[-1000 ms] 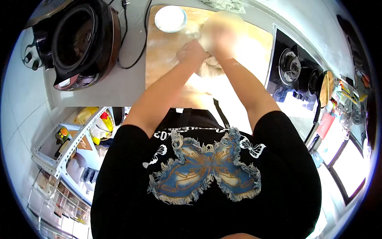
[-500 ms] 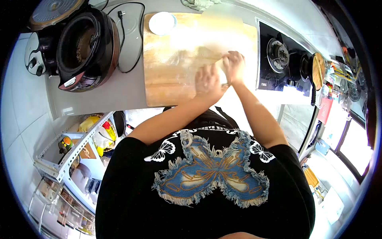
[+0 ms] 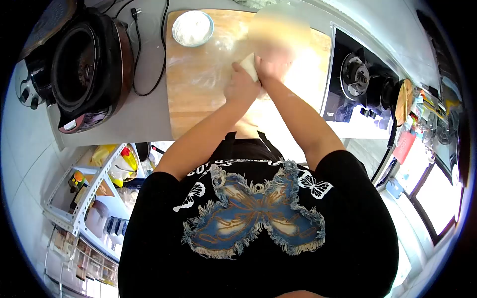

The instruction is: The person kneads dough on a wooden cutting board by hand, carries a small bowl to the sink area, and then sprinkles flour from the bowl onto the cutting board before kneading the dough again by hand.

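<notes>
A pale lump of dough (image 3: 250, 66) is held between my hands, over the middle of a wooden board (image 3: 198, 99) dusted with flour. My left hand (image 3: 242, 85) wraps round its left side, with the fingers closed. Against its right side presses my right hand (image 3: 272, 63), partly blurred by a hazy round patch, its fingers bent round the dough. Much of the lump is hidden by the hands. At the board's far left corner stands a bowl (image 3: 193, 29) of white flour.
To the left is a dark cooker (image 3: 89, 69) with its lid up, beside a black cord with a plug (image 3: 135, 12). A gas hob (image 3: 355, 77) lies right of the board. Below the counter at left stands a shelf rack (image 3: 89, 193) with packets.
Both hands have shifted left and slightly up with the dough, and my left hand has turned around it. The whole view has moved a little, bringing the bowl's inside into sight.
</notes>
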`<state>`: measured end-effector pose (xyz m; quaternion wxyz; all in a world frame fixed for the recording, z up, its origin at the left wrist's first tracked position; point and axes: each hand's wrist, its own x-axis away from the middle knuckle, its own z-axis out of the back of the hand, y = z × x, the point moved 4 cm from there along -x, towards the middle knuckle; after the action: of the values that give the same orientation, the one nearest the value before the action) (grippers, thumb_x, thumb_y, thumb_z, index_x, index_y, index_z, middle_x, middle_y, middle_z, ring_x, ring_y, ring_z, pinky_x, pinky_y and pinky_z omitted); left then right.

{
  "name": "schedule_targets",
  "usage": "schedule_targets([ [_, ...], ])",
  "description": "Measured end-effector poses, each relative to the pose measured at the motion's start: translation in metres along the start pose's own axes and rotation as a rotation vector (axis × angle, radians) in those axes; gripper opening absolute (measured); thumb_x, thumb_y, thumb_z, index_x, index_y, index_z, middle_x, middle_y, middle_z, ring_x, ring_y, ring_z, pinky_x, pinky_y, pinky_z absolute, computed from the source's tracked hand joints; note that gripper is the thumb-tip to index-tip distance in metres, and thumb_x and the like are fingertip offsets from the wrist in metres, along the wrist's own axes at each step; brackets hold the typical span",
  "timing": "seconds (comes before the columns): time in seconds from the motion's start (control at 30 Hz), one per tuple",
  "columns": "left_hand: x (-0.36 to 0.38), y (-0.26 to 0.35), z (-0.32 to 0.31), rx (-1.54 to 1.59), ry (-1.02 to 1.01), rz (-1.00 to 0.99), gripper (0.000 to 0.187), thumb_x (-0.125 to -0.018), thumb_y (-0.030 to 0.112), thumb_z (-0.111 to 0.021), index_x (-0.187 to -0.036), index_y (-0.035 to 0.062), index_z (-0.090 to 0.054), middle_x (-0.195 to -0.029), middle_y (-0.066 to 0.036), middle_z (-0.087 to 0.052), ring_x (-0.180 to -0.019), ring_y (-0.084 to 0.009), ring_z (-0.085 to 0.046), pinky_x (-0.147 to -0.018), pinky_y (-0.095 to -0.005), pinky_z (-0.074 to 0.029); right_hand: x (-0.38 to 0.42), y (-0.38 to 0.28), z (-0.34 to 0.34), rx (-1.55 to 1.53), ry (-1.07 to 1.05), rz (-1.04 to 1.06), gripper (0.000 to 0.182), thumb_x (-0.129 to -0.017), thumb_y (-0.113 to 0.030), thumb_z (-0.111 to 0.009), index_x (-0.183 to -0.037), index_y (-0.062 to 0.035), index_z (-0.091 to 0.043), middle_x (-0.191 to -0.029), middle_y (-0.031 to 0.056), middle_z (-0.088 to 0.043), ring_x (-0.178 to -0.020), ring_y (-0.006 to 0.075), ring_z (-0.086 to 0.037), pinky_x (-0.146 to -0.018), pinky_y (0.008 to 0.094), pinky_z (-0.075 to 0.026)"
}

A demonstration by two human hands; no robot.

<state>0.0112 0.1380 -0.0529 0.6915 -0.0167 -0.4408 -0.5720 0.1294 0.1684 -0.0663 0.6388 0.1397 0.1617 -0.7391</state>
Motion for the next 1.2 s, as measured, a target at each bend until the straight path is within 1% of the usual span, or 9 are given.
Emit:
schedule_targets([
  [0.27, -0.023, 0.016, 0.028, -0.092, -0.087, -0.030, 0.108, -0.085, 0.054, -0.076, -0.152, -0.0091, -0.019, -0.125, -0.025, -0.067, -0.110, -0.0345, -0.070, -0.091, -0.0429, -0.056, -0.056, 0.009, -0.008, -0.127, -0.182, 0.032, 0.036, -0.091, -0.038, -0.054, -0.106, -0.0164, -0.079, -0.112, 0.0059, -0.074, -0.109, 0.0249, -0.063, -0.105, 0.0404, -0.041],
  [0.3, -0.024, 0.006, 0.022, -0.058, -0.124, -0.039, 0.111, -0.084, 0.057, -0.077, -0.153, -0.0088, -0.020, -0.136, -0.026, -0.060, -0.113, -0.0359, -0.068, -0.094, -0.0430, -0.055, -0.064, 0.025, -0.010, -0.702, -0.335, -0.089, 0.038, -0.093, -0.040, -0.054, -0.110, -0.0159, -0.078, -0.116, 0.0067, -0.073, -0.112, 0.0232, -0.063, -0.105, 0.0384, -0.043],
  [0.47, -0.017, -0.038, -0.006, 0.395, 0.063, -0.164, 0.111, -0.080, 0.052, -0.082, -0.153, -0.0067, -0.022, -0.142, -0.029, -0.053, -0.112, -0.0380, -0.067, -0.082, -0.0428, -0.060, -0.022, 0.115, -0.022, -1.261, -0.592, -0.766, 0.047, -0.098, -0.044, -0.050, -0.124, -0.0123, -0.073, -0.129, 0.0122, -0.067, -0.117, 0.0228, -0.061, -0.102, 0.0344, -0.046],
  [0.63, -0.078, -0.044, -0.005, 0.923, -0.238, -0.072, 0.106, -0.076, 0.029, -0.090, -0.156, 0.0085, -0.024, -0.134, -0.028, -0.057, -0.108, -0.0390, -0.068, -0.067, -0.0528, -0.065, 0.075, 0.088, -0.060, -2.042, -0.388, -0.698, 0.053, -0.107, -0.043, -0.049, -0.149, -0.0100, -0.043, -0.138, 0.0109, -0.057, -0.125, 0.0258, -0.057, -0.104, 0.0428, -0.050],
  [0.7, -0.074, -0.032, 0.021, 0.658, -0.223, -0.043, 0.086, -0.075, 0.028, -0.089, -0.147, 0.0080, -0.047, -0.125, -0.027, -0.065, -0.111, -0.0391, -0.067, -0.080, -0.0546, -0.063, 0.120, 0.044, -0.021, -1.093, -0.068, -1.106, 0.067, -0.095, -0.039, -0.057, -0.153, -0.0077, -0.043, -0.154, 0.0231, -0.038, -0.143, 0.0374, -0.037, -0.118, 0.0444, -0.031],
  [0.8, -0.081, 0.006, 0.038, -0.070, -0.096, -0.455, 0.061, -0.082, 0.034, -0.076, -0.133, 0.0050, -0.058, -0.120, -0.017, -0.069, -0.106, -0.0336, -0.069, -0.081, -0.0468, -0.061, 0.148, 0.000, 0.044, -1.253, -0.229, -1.432, 0.077, -0.097, -0.041, -0.055, -0.157, 0.0001, -0.029, -0.159, 0.0231, -0.034, -0.142, 0.0344, -0.040, -0.117, 0.0414, -0.032],
  [0.9, 0.016, 0.050, 0.042, -0.457, 0.105, -0.456, 0.050, -0.080, 0.029, -0.076, -0.125, 0.0069, -0.069, -0.141, -0.017, -0.054, -0.125, -0.0364, -0.055, -0.097, -0.0452, -0.054, 0.140, 0.038, 0.033, -1.204, -0.131, -1.309, 0.063, -0.099, -0.038, -0.053, -0.147, 0.0015, -0.044, -0.144, 0.0222, -0.052, -0.127, 0.0328, -0.052, -0.109, 0.0405, -0.041],
  [1.07, 0.122, 0.013, 0.001, -0.333, 0.374, -1.090, 0.035, -0.082, 0.027, -0.077, -0.107, 0.0031, -0.068, -0.121, -0.013, -0.056, -0.116, -0.0298, -0.052, -0.097, -0.0480, -0.047, 0.097, 0.041, 0.066, -1.357, -0.265, -1.195, 0.048, -0.099, -0.035, -0.052, -0.133, -0.0027, -0.062, -0.129, 0.0218, -0.064, -0.119, 0.0338, -0.061, -0.100, 0.0429, -0.049],
  [1.2, 0.121, -0.030, 0.015, -0.231, 0.219, -0.908, 0.068, -0.072, 0.029, -0.086, -0.128, 0.0065, -0.056, -0.126, -0.017, -0.052, -0.117, -0.0337, -0.050, -0.101, -0.0519, -0.043, 0.102, -0.002, 0.106, -0.219, -0.732, -0.532, 0.036, -0.100, -0.027, -0.047, -0.109, -0.0075, -0.075, -0.119, 0.0207, -0.069, -0.105, 0.0370, -0.067, -0.095, 0.0447, -0.052],
])
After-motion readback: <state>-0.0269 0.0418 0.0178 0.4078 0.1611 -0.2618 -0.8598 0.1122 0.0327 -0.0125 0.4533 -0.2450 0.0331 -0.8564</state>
